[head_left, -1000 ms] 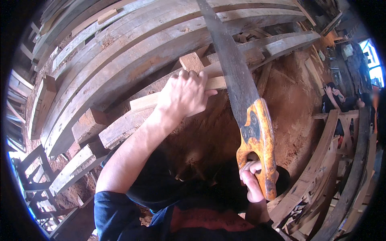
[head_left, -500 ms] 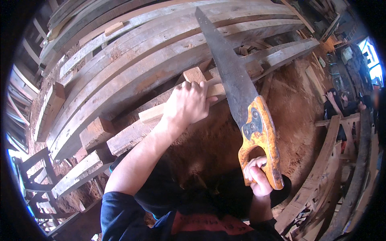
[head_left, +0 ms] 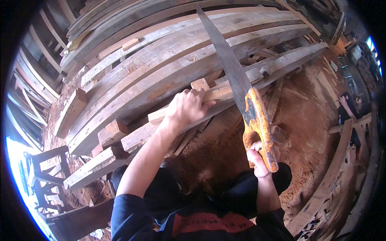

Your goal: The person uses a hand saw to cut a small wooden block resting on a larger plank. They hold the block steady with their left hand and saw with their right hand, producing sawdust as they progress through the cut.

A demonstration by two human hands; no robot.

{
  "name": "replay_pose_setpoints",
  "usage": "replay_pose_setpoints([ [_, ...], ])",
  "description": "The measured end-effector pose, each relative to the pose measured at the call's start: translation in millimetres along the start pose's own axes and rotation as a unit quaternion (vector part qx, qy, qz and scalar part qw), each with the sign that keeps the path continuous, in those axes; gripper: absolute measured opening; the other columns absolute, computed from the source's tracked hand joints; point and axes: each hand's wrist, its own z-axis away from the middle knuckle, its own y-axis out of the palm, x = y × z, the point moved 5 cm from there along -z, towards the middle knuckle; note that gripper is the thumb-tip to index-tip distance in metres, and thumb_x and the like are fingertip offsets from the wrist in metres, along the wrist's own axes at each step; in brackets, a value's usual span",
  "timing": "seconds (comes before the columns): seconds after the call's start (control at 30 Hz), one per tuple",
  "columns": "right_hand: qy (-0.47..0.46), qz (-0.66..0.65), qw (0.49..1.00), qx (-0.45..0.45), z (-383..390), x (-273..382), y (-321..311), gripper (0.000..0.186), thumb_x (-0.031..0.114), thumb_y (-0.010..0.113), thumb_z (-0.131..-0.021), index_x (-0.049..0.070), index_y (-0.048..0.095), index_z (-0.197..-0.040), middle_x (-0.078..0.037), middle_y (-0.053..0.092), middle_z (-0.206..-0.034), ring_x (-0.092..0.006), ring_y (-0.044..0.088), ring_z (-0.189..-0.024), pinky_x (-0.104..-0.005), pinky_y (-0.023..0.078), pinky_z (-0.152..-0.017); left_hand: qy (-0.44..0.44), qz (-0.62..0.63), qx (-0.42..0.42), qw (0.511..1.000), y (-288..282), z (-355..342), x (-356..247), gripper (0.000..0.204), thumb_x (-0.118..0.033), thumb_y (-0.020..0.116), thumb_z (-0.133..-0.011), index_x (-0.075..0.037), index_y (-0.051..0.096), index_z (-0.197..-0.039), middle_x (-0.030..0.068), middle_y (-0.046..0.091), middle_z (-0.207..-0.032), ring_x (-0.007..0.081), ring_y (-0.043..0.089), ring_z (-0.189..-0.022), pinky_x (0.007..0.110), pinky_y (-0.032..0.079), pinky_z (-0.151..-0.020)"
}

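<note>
My right hand [head_left: 259, 159] grips the worn yellow handle of a hand saw [head_left: 230, 60]. Its long grey blade points up and to the far left, crossing the right end of a short wooden strip [head_left: 219, 94]; whether the teeth touch the wood I cannot tell. My left hand [head_left: 187, 106] is closed over that strip and presses it down on a thick wooden beam [head_left: 136, 136]. A small wood block [head_left: 200, 84] sits just beyond my left knuckles.
Long timber beams [head_left: 161, 76] lie side by side beyond my hands. Sawdust-covered ground [head_left: 297, 116] spreads to the right. A wooden frame [head_left: 48, 172] stands at the left, stacked planks [head_left: 325, 184] at the lower right. Another person [head_left: 348, 106] is at the far right.
The saw has moved up a little and is seen more edge-on, its handle turned. My left hand keeps its hold on the strip. The whole view has shifted slightly.
</note>
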Motion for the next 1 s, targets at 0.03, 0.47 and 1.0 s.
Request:
replay_pose_setpoints([
  [0.03, 0.021, -0.027, 0.999, -0.005, 1.4, -3.5, -2.1, 0.01, 0.0, 0.068, -0.077, 0.001, 0.058, -0.08, -0.005, 0.06, -0.068, -0.0127, 0.056, -0.058, -0.0264, 0.045, -0.058, -0.024, 0.003, 0.036, 0.999, 0.2, -2.7, 4.3, 0.048, -0.049, 0.055, -0.092, -0.001, 0.06, -0.096, 0.0197, 0.063, -0.075, 0.0405, 0.064, -0.072, 0.049, 0.054, -0.066],
  [0.47, 0.073, -0.07, 0.994, -0.027, 11.5, -23.6, -25.4, 0.011, -0.002, 0.066, -0.077, 0.002, 0.056, -0.081, -0.005, 0.059, -0.067, -0.0106, 0.055, -0.056, -0.0246, 0.044, -0.054, 0.045, -0.007, -0.072, 0.996, 4.6, 0.0, 3.3, 0.051, -0.046, 0.059, -0.091, 0.004, 0.061, -0.097, 0.0195, 0.059, -0.096, 0.0357, 0.058, -0.096, 0.044, 0.05, -0.084],
  [1.0, 0.117, -0.166, 0.979, -0.002, 30.8, -29.4, -30.6, 0.011, 0.001, 0.052, -0.086, 0.006, 0.042, -0.09, -0.007, 0.046, -0.071, -0.0153, 0.045, -0.056, -0.0291, 0.042, -0.055, -0.032, 0.081, -0.115, 0.99, 4.7, 6.6, 6.8, 0.056, -0.05, 0.074, -0.077, 0.001, 0.065, -0.099, 0.0179, 0.061, -0.098, 0.0348, 0.06, -0.099, 0.043, 0.049, -0.087],
])
